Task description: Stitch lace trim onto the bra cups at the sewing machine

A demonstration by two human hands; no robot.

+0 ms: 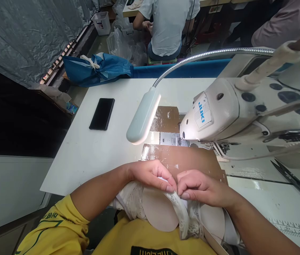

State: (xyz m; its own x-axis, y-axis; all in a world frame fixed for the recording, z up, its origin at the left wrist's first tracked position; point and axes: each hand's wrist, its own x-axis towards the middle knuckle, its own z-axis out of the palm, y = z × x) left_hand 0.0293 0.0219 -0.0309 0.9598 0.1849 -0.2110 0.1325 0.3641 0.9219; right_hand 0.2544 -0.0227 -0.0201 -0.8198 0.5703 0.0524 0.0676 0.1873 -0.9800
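The left hand (153, 176) and right hand (201, 187) were close together, fingertips pinching the white, curved edging band (184, 221) of a cream lace garment with smooth beige cups (159, 209), gathered at the near edge of the white bench (83, 156). A flat, black, rectangular phone (102, 114) lay toward the bench's far left corner; a white, rounded sewing machine (219, 109) stood on its right-hand part.

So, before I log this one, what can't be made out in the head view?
All in the head view:
Which layers of the lace garment the left hand and right hand pinch: covered by their own fingers.
The rest of the sewing machine: cut off by the right edge.
The whole chest print: cut off by the lower edge.
What the white-shirted co-worker handles: too small, partly body-blocked.
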